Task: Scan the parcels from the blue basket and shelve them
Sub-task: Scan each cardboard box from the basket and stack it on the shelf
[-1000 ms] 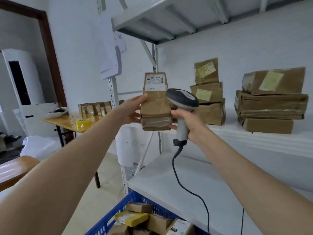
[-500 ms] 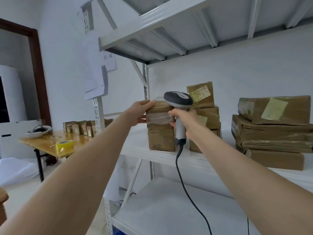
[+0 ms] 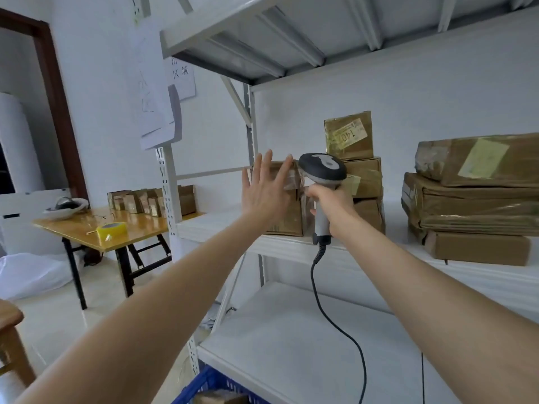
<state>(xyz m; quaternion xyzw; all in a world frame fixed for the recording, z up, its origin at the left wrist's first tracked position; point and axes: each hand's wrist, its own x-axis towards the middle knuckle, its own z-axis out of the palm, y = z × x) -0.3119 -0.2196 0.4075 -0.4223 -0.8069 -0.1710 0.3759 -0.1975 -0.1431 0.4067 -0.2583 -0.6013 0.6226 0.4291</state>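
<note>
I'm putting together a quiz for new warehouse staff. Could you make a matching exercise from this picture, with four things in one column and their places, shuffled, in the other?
Things:
1. scanner
2. yellow tape roll
3. parcel marked 140
4. blue basket

Places:
A. on the wooden table
B. at the bottom edge of the view
C. on top of a pile on the middle shelf
D. gripped in the right hand

Pairs: 1-D, 2-A, 3-C, 4-B
</note>
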